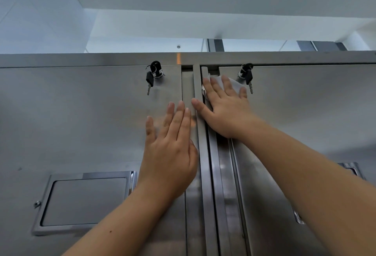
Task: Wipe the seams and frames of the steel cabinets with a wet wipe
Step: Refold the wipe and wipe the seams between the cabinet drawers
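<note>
Two steel cabinet doors fill the view, the left door (81, 123) and the right door (315, 113), parted by a vertical steel frame strip (203, 174) with seams on both sides. My right hand (225, 109) lies flat with straight fingers and presses a white wet wipe (234, 84) against the right door's inner edge near the top. The wipe shows above and between the fingers; the rest is hidden under the palm. My left hand (173, 143) rests flat on the left door beside the seam and holds nothing.
A lock with hanging keys (151, 76) sits near the top of the left door, another lock with keys (247, 75) on the right door, just right of the wipe. A recessed handle (85, 200) is low on the left door. The cabinet's top edge (101, 59) runs under the ceiling.
</note>
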Demonstrator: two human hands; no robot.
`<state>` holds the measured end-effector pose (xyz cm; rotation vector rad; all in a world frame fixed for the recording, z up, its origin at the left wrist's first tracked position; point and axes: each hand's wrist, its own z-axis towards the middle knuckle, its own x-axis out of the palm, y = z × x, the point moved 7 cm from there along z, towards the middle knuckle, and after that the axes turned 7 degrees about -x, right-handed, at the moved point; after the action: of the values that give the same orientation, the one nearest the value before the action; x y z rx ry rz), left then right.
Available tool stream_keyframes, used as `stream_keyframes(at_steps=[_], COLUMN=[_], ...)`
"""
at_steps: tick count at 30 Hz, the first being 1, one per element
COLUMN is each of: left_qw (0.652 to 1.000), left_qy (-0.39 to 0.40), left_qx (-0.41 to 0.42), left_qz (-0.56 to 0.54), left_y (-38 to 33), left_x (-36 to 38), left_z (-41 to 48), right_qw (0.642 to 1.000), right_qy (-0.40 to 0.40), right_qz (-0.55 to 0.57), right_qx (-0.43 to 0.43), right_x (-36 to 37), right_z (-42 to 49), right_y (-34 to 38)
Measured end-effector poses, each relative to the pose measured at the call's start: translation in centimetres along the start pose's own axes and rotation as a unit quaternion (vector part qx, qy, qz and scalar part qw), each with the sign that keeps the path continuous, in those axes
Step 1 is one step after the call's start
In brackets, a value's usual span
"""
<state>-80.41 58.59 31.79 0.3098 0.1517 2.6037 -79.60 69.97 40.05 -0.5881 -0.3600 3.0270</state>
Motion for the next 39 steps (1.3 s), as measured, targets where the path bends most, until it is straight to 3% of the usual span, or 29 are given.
stream_keyframes(at_steps=[6, 15, 24, 30, 36, 39], left_qw=[1.000, 0.998, 0.999, 0.996, 0.996, 0.996], left_qy=[0.000, 0.004, 0.008, 0.032, 0.059, 0.065], left_qx=[-0.005, -0.057, -0.047, -0.051, -0.023, -0.024], left_qz=[-0.005, -0.015, -0.021, -0.058, -0.064, -0.064], left_y=[0.2, 0.9, 0.6, 0.5, 0.1, 0.0], left_x=[-0.1, -0.1, -0.2, -0.4, -0.7, -0.7], left_z=[-0.2, -0.8, -1.4, -2.6, -4.1, -4.3], right_qw=[1.000, 1.000, 1.000, 0.999, 0.995, 0.996], right_qy=[-0.005, -0.015, 0.028, -0.006, 0.029, 0.055], right_qz=[0.004, 0.005, -0.012, 0.000, -0.024, -0.016], right_qx=[0.015, -0.015, 0.000, -0.053, -0.096, -0.063], right_x=[-0.6, 1.9, -0.2, 2.6, 3.2, 2.5], right_z=[2.4, -5.3, 0.8, -7.4, -9.8, -6.8], right_y=[-0.3, 1.4, -0.1, 1.7, 1.5, 1.1])
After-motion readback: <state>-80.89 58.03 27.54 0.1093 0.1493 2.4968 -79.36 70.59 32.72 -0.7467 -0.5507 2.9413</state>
